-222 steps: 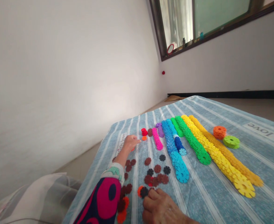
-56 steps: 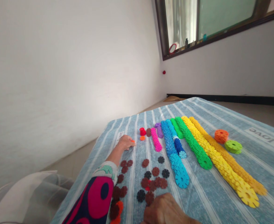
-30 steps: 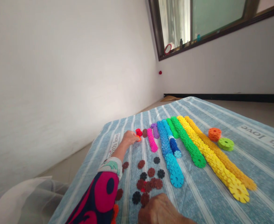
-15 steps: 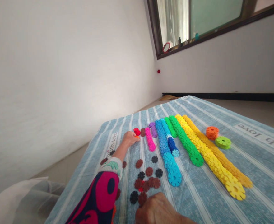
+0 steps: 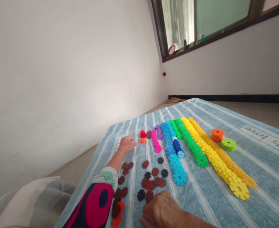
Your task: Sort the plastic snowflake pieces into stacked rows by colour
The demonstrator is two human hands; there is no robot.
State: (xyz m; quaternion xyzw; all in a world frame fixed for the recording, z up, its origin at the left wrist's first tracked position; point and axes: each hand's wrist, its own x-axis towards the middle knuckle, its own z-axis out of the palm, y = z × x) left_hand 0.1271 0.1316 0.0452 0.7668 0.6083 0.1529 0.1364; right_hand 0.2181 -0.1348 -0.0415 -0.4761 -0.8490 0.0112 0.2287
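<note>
My left hand (image 5: 128, 144), in a patterned sleeve, is over the left part of the cloth, its thumb and fingers apart with nothing visible between them. Just right of it lies an orange notched disc (image 5: 142, 140), below a small red pile of discs (image 5: 142, 134). At the bottom centre my right hand (image 5: 161, 209) is curled closed; whatever its fingers hold is hidden. Beside its knuckles are a brown disc (image 5: 149, 195) and a black disc (image 5: 141, 195). More brown and black discs lie loose above it. Brown and orange discs (image 5: 117, 220) lie near my left sleeve.
Overlapping rows of discs run across the striped cloth (image 5: 220, 209): pink (image 5: 156, 142), blue (image 5: 169, 139), green (image 5: 193, 145), yellow (image 5: 215, 161). Orange (image 5: 217, 135) and lime stacks (image 5: 228, 144) stand at the right. A white wall (image 5: 70, 69) rises beyond the left edge.
My left hand has drawn back to the left from the orange disc, which now lies uncovered below the red pile. My right hand stays curled at the bottom. The view has shifted slightly.
</note>
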